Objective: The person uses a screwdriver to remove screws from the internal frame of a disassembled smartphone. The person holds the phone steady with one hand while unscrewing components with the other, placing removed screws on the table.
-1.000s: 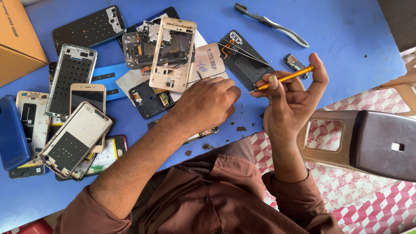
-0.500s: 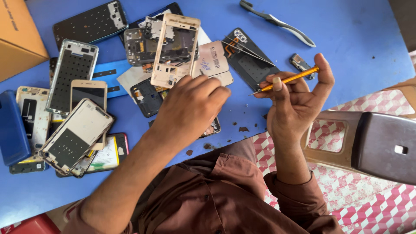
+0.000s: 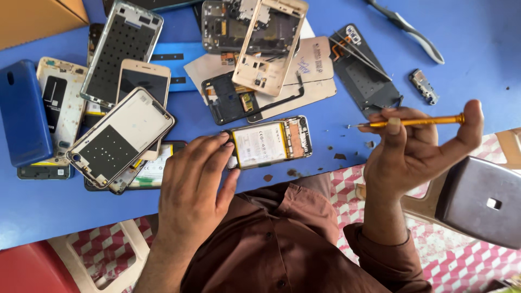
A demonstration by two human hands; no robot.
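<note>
Opened phone (image 3: 269,142), battery showing inside its frame, lies on the blue table (image 3: 477,38) under left hand (image 3: 192,184) fingertips. Right hand (image 3: 415,154) pinches a yellow screwdriver (image 3: 418,122).

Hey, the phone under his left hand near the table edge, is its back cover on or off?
Off. The phone lies flat with its white battery and circuit boards exposed, the left hand touching its end. The right hand holds a yellow screwdriver.

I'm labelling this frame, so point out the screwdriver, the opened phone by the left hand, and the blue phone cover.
Screwdriver (image 3: 418,122), head view, middle of its yellow shaft.
Opened phone (image 3: 259,144), head view, on its white battery.
Blue phone cover (image 3: 23,111), head view, centre of its back.
</note>
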